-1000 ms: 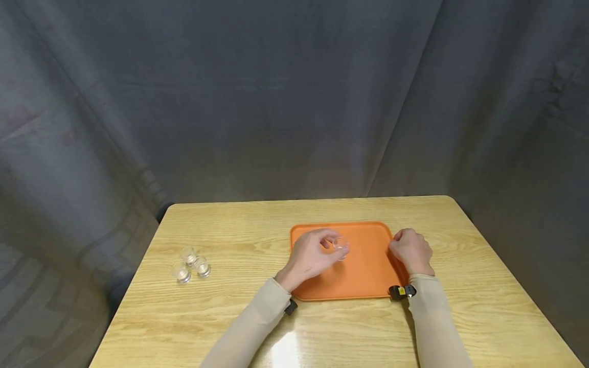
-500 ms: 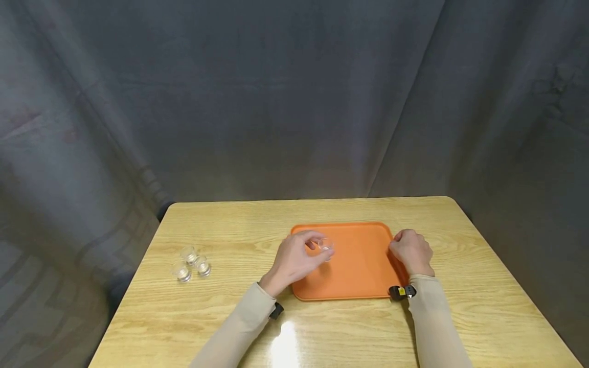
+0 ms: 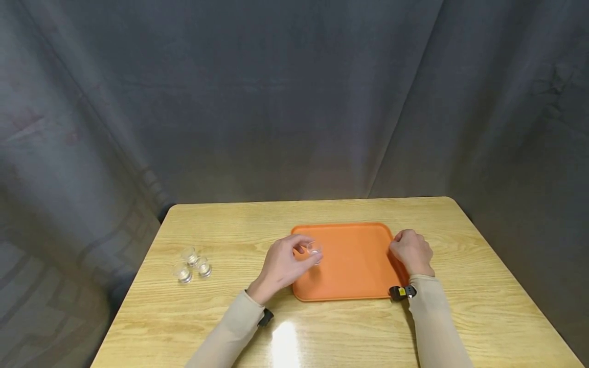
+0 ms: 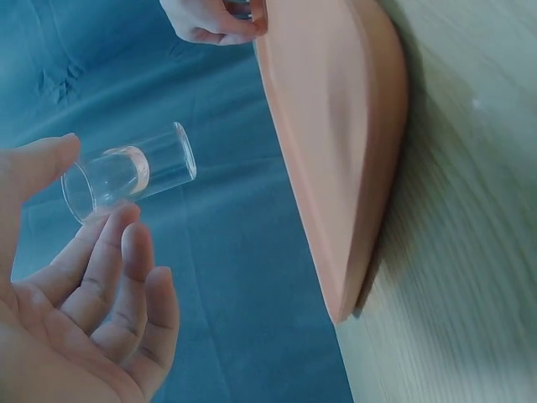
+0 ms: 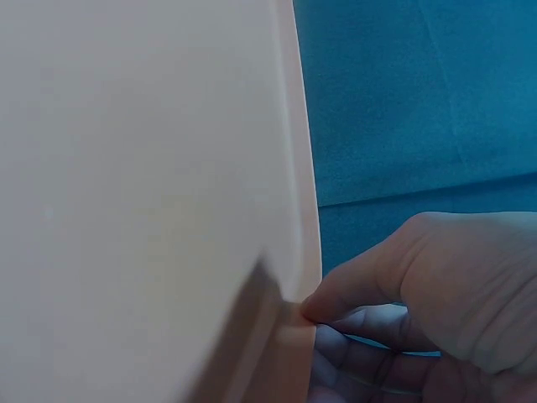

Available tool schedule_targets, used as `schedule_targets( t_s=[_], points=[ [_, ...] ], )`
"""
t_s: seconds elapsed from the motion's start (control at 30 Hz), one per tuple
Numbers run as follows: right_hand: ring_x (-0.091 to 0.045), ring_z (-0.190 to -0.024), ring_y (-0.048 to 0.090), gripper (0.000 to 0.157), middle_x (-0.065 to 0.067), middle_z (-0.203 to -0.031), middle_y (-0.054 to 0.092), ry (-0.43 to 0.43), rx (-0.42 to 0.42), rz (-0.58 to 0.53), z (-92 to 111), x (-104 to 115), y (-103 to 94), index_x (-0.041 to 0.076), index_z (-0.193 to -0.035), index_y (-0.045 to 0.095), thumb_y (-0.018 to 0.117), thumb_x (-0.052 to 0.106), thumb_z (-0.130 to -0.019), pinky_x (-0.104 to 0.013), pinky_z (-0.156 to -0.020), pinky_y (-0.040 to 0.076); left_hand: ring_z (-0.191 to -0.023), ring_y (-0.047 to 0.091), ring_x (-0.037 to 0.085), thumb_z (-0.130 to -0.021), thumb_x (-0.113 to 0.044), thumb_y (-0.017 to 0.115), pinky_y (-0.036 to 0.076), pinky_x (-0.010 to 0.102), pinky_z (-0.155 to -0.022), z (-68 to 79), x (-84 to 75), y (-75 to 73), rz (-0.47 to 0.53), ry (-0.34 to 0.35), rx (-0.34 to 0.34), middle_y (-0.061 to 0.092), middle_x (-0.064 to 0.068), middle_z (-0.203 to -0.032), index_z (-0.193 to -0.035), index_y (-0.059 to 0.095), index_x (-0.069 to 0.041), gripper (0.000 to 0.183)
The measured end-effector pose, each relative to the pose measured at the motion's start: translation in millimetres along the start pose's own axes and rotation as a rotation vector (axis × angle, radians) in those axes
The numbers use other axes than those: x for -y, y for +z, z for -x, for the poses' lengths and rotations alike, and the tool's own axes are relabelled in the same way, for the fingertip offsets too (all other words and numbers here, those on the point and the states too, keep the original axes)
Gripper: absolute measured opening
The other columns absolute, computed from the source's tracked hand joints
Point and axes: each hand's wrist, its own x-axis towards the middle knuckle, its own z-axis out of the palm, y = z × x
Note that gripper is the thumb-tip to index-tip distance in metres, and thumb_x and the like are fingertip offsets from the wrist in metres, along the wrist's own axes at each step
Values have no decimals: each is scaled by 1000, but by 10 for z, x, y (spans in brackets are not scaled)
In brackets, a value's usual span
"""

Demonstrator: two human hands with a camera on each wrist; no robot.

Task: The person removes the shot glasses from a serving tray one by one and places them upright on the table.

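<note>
Between thumb and fingertips, my left hand (image 3: 282, 263) pinches a small clear shot glass (image 3: 315, 251) by its rim end. In the head view the glass overlaps the left part of an orange tray (image 3: 354, 260); in the left wrist view the shot glass (image 4: 138, 168) hangs apart from the tray (image 4: 327, 126), thick base away from the palm. My right hand (image 3: 411, 252) grips the tray's right edge, its thumb over the rim in the right wrist view. Three more clear shot glasses (image 3: 184, 276) stand grouped on the table, left of the tray.
The light wood table (image 3: 248, 230) carries the tray right of its middle. Dark grey curtains (image 3: 276, 102) hang behind it and on both sides. Bare wood lies between the grouped glasses and the tray.
My left hand has moved left with the shot glass, from over the tray's middle to its left side. The right hand and tray have stayed put.
</note>
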Motion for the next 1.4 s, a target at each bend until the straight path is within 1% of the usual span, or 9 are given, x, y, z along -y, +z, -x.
schedule_targets(
  t_s=[0.17, 0.27, 0.4, 0.5, 0.6, 0.8, 1.03, 1.27, 1.4],
  points=[
    [-33, -74, 59, 14, -17, -86, 66, 3, 2, -4, -14, 4, 18, 1, -96, 68, 62, 13, -91, -42, -67, 44, -95, 73, 22, -90, -46, 83, 52, 27, -75, 49, 49, -69, 7, -21, -17, 78, -7, -107, -120, 79, -22, 38],
    [-32, -74, 59, 14, -17, -86, 66, 1, 1, -5, -16, 10, 21, 1, -96, 68, 61, 13, -91, -42, -67, 43, -95, 73, 23, -90, -44, 84, 51, 27, -73, 77, 79, -120, 13, -27, -28, 78, -7, -105, -119, 79, -23, 36],
    [-32, -74, 59, 14, -17, -86, 66, -4, -2, -3, -18, 11, 17, 1, -96, 68, 61, 13, -91, -41, -67, 43, -93, 72, 17, -90, -43, 85, 53, 28, -73, 117, 127, -183, 17, -40, -48, 78, -9, -107, -118, 79, -25, 34],
    [-33, -75, 59, 14, -18, -87, 67, -6, 1, -2, -21, 0, 7, 1, -96, 68, 62, 13, -91, -42, -67, 43, -91, 70, 11, -90, -42, 85, 54, 28, -75, 149, 169, -218, 13, -48, -63, 78, -10, -109, -119, 80, -24, 35],
    [-33, -75, 59, 15, -18, -88, 67, -4, 3, -2, -25, -12, -3, 1, -97, 69, 62, 13, -91, -42, -68, 43, -90, 69, 8, -89, -42, 86, 54, 28, -76, 178, 216, -256, 1, -52, -75, 78, -10, -106, -119, 80, -21, 37],
    [-33, -75, 59, 15, -19, -88, 68, 0, -2, -3, -34, -25, 6, 1, -97, 68, 61, 13, -91, -42, -68, 42, -89, 70, 10, -88, -38, 87, 54, 28, -75, 256, 327, -360, -26, -56, -94, 78, -11, -100, -118, 80, -20, 36],
    [-33, -74, 59, 14, -18, -86, 67, -13, 2, -3, -31, 2, 27, 2, -95, 68, 62, 12, -90, -42, -67, 43, -91, 70, 10, -86, -38, 89, 55, 29, -76, 422, 494, -507, -86, -117, -98, 80, -9, -103, -119, 80, -21, 38],
    [-33, -74, 58, 14, -17, -85, 66, -10, -1, -4, -59, 19, -7, 1, -95, 68, 62, 13, -90, -41, -67, 41, -90, 70, 11, -85, -38, 90, 56, 31, -75, 527, 597, -632, -122, -140, -127, 80, -7, -104, -116, 80, -25, 35],
    [-33, -74, 58, 14, -17, -86, 66, 3, 0, -2, -60, -23, -13, 1, -96, 68, 62, 13, -91, -41, -68, 42, -91, 71, 10, -86, -40, 89, 55, 31, -75, 558, 644, -676, -144, -143, -122, 80, -7, -107, -118, 79, -25, 36]
  ],
)
